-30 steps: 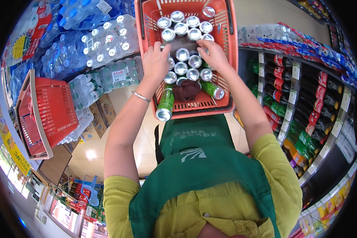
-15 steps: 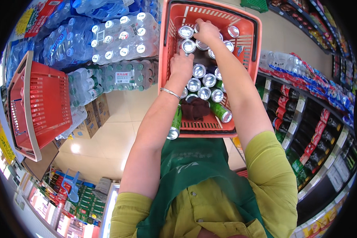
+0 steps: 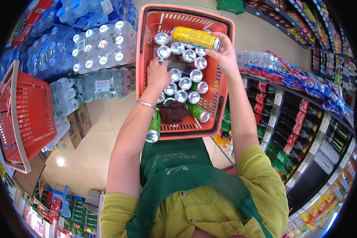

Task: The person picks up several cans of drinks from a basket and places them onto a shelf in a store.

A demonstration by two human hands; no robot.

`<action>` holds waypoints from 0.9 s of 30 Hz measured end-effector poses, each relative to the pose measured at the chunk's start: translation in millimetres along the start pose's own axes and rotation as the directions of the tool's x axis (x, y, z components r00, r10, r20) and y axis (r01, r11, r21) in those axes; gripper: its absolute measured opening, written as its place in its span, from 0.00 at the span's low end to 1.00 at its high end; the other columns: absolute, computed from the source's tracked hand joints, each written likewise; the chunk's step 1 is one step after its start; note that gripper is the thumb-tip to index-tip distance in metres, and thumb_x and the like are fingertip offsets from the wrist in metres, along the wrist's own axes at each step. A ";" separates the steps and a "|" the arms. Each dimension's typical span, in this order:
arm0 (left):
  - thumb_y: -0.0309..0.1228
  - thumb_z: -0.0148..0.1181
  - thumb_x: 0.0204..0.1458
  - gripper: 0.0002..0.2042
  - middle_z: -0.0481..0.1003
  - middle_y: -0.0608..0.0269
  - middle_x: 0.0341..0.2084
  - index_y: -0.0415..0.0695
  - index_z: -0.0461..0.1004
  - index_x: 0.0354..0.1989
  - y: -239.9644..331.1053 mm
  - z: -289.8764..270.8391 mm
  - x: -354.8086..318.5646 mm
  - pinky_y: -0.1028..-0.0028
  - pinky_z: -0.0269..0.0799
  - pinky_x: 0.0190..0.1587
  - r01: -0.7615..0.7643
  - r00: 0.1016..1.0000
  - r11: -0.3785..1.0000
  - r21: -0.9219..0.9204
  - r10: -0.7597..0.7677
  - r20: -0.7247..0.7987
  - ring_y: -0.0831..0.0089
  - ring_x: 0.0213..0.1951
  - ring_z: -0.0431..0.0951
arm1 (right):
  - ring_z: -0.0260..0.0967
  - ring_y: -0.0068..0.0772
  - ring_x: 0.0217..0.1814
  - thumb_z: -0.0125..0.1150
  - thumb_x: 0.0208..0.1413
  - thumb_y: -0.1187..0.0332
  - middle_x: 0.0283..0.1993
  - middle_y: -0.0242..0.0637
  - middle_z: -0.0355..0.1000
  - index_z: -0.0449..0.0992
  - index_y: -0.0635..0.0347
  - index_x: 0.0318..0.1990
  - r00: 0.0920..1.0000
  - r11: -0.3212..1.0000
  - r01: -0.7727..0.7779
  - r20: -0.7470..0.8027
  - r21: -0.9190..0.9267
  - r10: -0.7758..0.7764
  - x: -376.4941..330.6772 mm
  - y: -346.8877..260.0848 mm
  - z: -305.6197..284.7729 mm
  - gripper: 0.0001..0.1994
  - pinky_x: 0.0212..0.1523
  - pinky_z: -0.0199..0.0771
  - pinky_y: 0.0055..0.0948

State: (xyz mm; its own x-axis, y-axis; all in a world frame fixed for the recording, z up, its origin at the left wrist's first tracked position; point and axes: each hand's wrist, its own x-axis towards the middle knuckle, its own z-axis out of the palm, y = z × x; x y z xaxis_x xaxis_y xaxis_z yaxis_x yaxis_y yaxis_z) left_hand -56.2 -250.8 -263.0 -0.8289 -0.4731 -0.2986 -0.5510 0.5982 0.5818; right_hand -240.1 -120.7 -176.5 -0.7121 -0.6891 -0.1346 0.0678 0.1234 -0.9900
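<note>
My right hand [image 3: 225, 54] grips a yellow drink can [image 3: 196, 38] by its silver end and holds it sideways above the far part of the red-orange shopping basket [image 3: 186, 8]. Inside the basket, my left hand [image 3: 158, 73] has its fingers closed at a drink can [image 3: 161, 60], of which only a bit of silver end shows. Several upright cans with silver ends [image 3: 185, 83] fill the basket's middle. A dark brown cloth [image 3: 174, 112] lies at its near side, beside a tilted green can [image 3: 199, 113]. Another green can [image 3: 154, 126] leans at the near left corner, by my left forearm.
A second red basket [image 3: 31, 109] is at the left. Shrink-wrapped water bottles [image 3: 103, 49] are stacked behind it, with cardboard boxes [image 3: 78, 125] below. Shelves of dark soda bottles [image 3: 295, 127] run along the right. A green crate [image 3: 231, 6] stands at the far end.
My right hand has lifted the yellow can from among the cans and moved right with it. My left hand stays in the basket. The whole view has shifted, so the basket appears further left.
</note>
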 end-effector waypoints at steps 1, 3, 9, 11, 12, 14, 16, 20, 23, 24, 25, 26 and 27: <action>0.39 0.58 0.47 0.24 0.65 0.49 0.50 0.47 0.66 0.55 2.6 -1.2 2.1 0.57 0.61 0.56 -0.026 0.999 0.993 -0.111 0.021 -0.047 0.53 0.52 0.65 | 0.65 0.27 0.53 0.59 0.39 0.88 0.51 0.34 0.64 0.64 0.60 0.52 1.000 0.999 0.019 -0.004 0.033 -0.019 -7.2 -3.0 1.2 0.28 0.53 0.67 0.26; 0.48 0.55 0.50 0.28 0.68 0.51 0.47 0.44 0.63 0.56 13.3 -8.5 2.9 0.58 0.63 0.54 0.073 0.997 0.793 -0.605 -0.080 0.016 0.56 0.49 0.69 | 0.59 0.30 0.60 0.58 0.39 0.89 0.53 0.36 0.62 0.65 0.58 0.49 0.997 0.995 0.082 0.005 0.060 -0.082 -27.0 -11.7 3.2 0.26 0.56 0.64 0.28; 0.50 0.56 0.52 0.25 0.71 0.60 0.40 0.44 0.61 0.50 92.8 -45.6 -15.2 0.65 0.73 0.43 0.124 0.953 -0.382 -0.916 -0.212 0.218 0.70 0.41 0.74 | 0.55 0.49 0.63 0.52 0.34 0.89 0.58 0.43 0.57 0.69 0.57 0.34 0.898 0.750 0.441 0.233 -0.493 -0.374 -86.4 -53.1 33.4 0.18 0.60 0.59 0.40; 0.42 0.59 0.52 0.21 0.71 0.63 0.37 0.45 0.62 0.48 99.1 -48.3 -24.3 0.68 0.73 0.42 0.106 0.936 -0.442 -0.891 -0.259 0.240 0.72 0.40 0.74 | 0.55 0.53 0.63 0.52 0.32 0.89 0.58 0.45 0.56 0.70 0.56 0.32 0.884 0.724 0.461 0.195 -0.513 -0.424 -100.5 -47.8 42.5 0.18 0.59 0.60 0.41; 0.41 0.57 0.53 0.20 0.70 0.62 0.37 0.44 0.61 0.49 102.4 -51.6 -29.4 0.70 0.73 0.41 0.074 0.949 -0.412 -0.908 -0.252 0.192 0.73 0.39 0.74 | 0.54 0.53 0.63 0.53 0.32 0.88 0.59 0.47 0.55 0.70 0.56 0.31 0.878 0.719 0.467 0.169 -0.515 -0.448 -105.5 -50.5 45.1 0.17 0.58 0.61 0.40; 0.41 0.57 0.53 0.20 0.70 0.62 0.37 0.44 0.61 0.48 102.3 -51.8 -33.5 0.70 0.73 0.42 0.060 0.966 -0.405 -0.912 -0.208 0.156 0.73 0.39 0.74 | 0.54 0.54 0.62 0.54 0.32 0.88 0.60 0.48 0.54 0.71 0.55 0.29 0.860 0.702 0.484 0.134 -0.522 -0.493 -111.7 -53.1 47.4 0.16 0.58 0.61 0.41; 0.40 0.58 0.53 0.20 0.71 0.61 0.37 0.43 0.61 0.48 102.9 -56.3 -38.6 0.70 0.73 0.42 0.050 0.978 -0.391 -0.919 -0.169 0.125 0.73 0.39 0.74 | 0.54 0.55 0.62 0.56 0.33 0.87 0.60 0.49 0.54 0.71 0.54 0.28 0.837 0.682 0.508 0.114 -0.526 -0.536 -117.6 -52.5 49.4 0.15 0.57 0.61 0.41; 0.41 0.59 0.52 0.22 0.70 0.61 0.38 0.43 0.59 0.49 109.2 -62.1 -43.4 0.70 0.73 0.43 0.017 0.991 -0.379 -0.925 -0.118 0.066 0.72 0.40 0.74 | 0.54 0.55 0.61 0.60 0.33 0.85 0.59 0.49 0.55 0.72 0.54 0.27 0.788 0.595 0.556 0.141 -0.580 -0.599 -123.8 -64.6 47.8 0.13 0.57 0.59 0.44; 0.41 0.59 0.52 0.23 0.70 0.61 0.38 0.43 0.59 0.49 114.8 -66.1 -49.2 0.70 0.73 0.43 0.001 0.994 -0.367 -0.930 -0.098 0.040 0.72 0.40 0.74 | 0.54 0.56 0.60 0.61 0.33 0.84 0.59 0.49 0.56 0.72 0.54 0.28 0.770 0.586 0.577 0.139 -0.569 -0.623 -129.0 -68.9 46.6 0.13 0.58 0.58 0.45; 0.41 0.59 0.52 0.23 0.70 0.61 0.38 0.43 0.59 0.49 115.7 -67.3 -50.6 0.70 0.73 0.44 0.001 0.995 -0.365 -0.931 -0.095 0.038 0.72 0.40 0.74 | 0.54 0.56 0.60 0.61 0.33 0.84 0.59 0.49 0.56 0.72 0.55 0.28 0.769 0.589 0.579 0.138 -0.564 -0.624 -130.4 -69.7 46.7 0.13 0.58 0.58 0.45; 0.41 0.59 0.52 0.23 0.70 0.61 0.38 0.43 0.59 0.50 116.6 -68.2 -51.7 0.70 0.73 0.44 0.000 0.995 -0.362 -0.932 -0.092 0.036 0.72 0.40 0.74 | 0.54 0.56 0.60 0.61 0.33 0.84 0.59 0.49 0.56 0.72 0.55 0.28 0.768 0.591 0.581 0.136 -0.560 -0.626 -131.8 -70.4 46.5 0.13 0.58 0.58 0.45; 0.41 0.59 0.52 0.23 0.70 0.61 0.39 0.44 0.59 0.50 116.4 -66.6 -52.0 0.70 0.73 0.44 -0.004 0.996 -0.370 -0.929 -0.088 0.030 0.72 0.40 0.74 | 0.54 0.56 0.60 0.60 0.33 0.84 0.59 0.49 0.56 0.72 0.55 0.28 0.766 0.587 0.582 0.138 -0.563 -0.628 -133.1 -71.4 46.0 0.13 0.58 0.58 0.44; 0.41 0.58 0.53 0.23 0.70 0.61 0.39 0.44 0.59 0.50 116.4 -66.2 -52.9 0.70 0.73 0.44 -0.005 0.996 -0.372 -0.928 -0.080 0.027 0.72 0.41 0.74 | 0.54 0.56 0.60 0.60 0.33 0.84 0.59 0.49 0.56 0.72 0.55 0.28 0.764 0.583 0.584 0.140 -0.565 -0.629 -134.1 -72.1 45.9 0.13 0.58 0.58 0.44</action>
State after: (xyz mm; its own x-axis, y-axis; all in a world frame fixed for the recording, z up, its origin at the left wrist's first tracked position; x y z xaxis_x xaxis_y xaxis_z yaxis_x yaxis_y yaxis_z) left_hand -70.1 -199.0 -129.4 -0.7845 -0.5018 -0.3645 0.2984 -0.8206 0.4874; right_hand -117.4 -70.0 -88.9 -0.4891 -0.7044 0.5144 -0.7707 0.0728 -0.6330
